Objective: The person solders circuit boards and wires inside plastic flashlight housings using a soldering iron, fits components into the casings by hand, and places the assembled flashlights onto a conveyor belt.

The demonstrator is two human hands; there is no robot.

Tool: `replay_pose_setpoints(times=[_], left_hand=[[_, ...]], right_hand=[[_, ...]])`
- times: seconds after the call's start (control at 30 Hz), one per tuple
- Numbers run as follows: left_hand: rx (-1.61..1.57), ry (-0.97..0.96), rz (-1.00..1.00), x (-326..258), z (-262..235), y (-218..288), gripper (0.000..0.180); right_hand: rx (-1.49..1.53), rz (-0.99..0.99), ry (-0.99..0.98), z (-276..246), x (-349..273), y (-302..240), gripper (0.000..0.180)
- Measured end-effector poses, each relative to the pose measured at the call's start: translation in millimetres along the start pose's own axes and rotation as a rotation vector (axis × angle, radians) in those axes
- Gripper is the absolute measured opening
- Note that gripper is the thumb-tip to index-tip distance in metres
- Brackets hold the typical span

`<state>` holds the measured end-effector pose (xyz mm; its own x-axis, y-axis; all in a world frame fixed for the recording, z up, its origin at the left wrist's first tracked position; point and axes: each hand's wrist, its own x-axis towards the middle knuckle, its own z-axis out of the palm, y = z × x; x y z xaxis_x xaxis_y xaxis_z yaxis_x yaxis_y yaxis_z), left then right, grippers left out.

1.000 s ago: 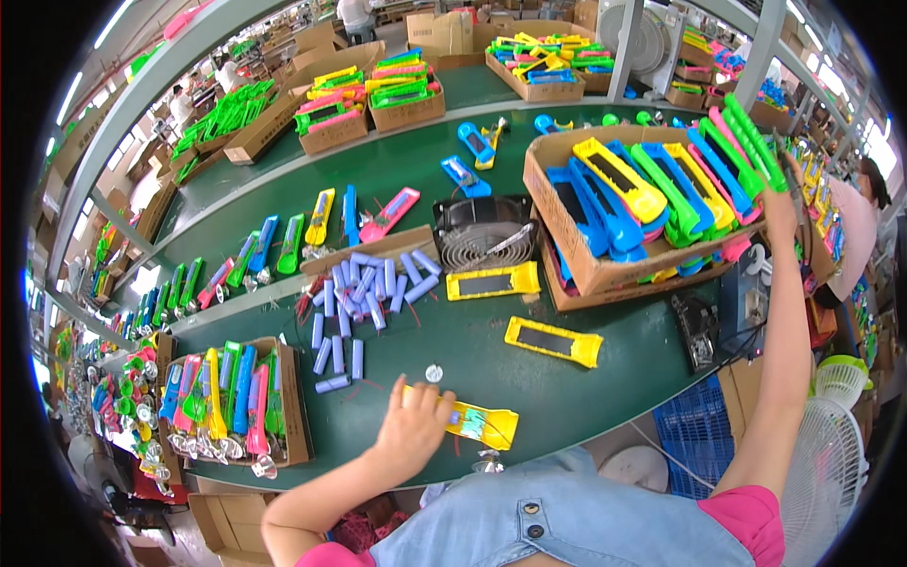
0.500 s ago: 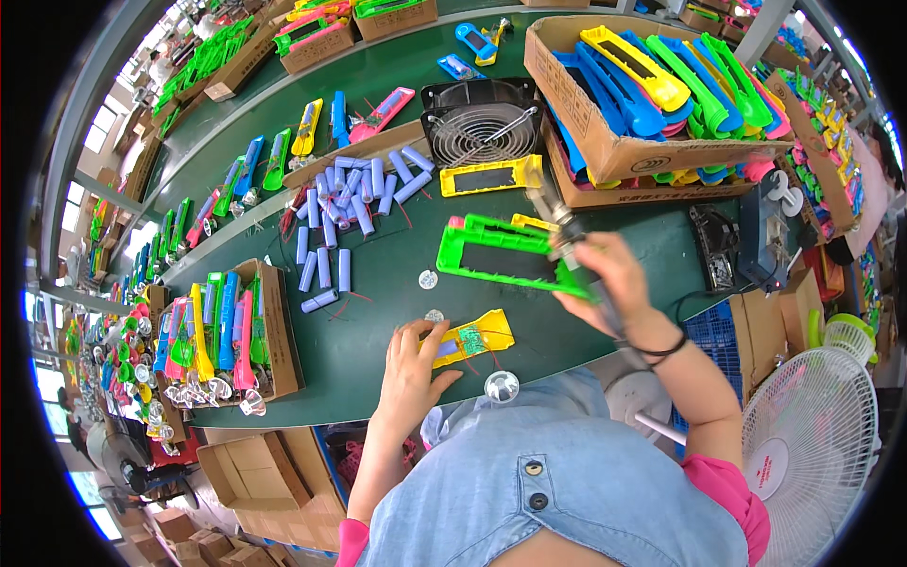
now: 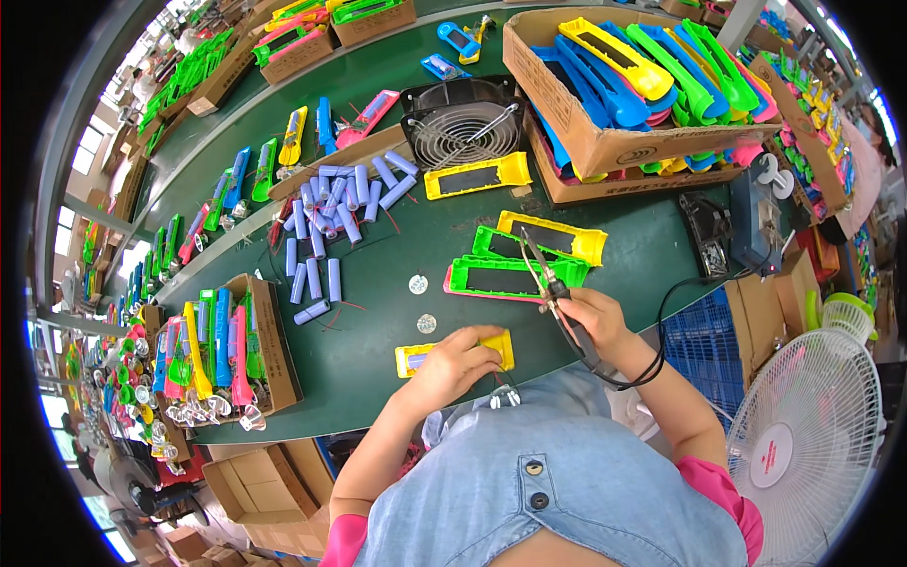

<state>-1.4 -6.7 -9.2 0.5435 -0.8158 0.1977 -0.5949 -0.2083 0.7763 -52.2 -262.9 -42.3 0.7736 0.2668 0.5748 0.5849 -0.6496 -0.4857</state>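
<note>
Two hands busy — left hand (image 3: 453, 364) fingers gripping yellow casing (image 3: 453, 348); right hand (image 3: 590, 317) fingers closed on soldering iron (image 3: 553, 283).

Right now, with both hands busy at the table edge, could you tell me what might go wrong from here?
1. The right hand holds a soldering iron whose tip points over the green plastic shell; a slip could mark or melt it.
2. The iron's black cable loops around the wrist and may snag.
3. The left hand pins the yellow piece near the table edge; it could slide off.
</note>
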Motion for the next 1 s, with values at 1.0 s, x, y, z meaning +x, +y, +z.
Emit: replay_pose_setpoints(times=[1.0], left_hand=[[0.601, 0.227, -0.316, -9, -37, -1, 0.003]], right_hand=[[0.204, -0.121, 0.042, 20, 0, -36, 0.03]])
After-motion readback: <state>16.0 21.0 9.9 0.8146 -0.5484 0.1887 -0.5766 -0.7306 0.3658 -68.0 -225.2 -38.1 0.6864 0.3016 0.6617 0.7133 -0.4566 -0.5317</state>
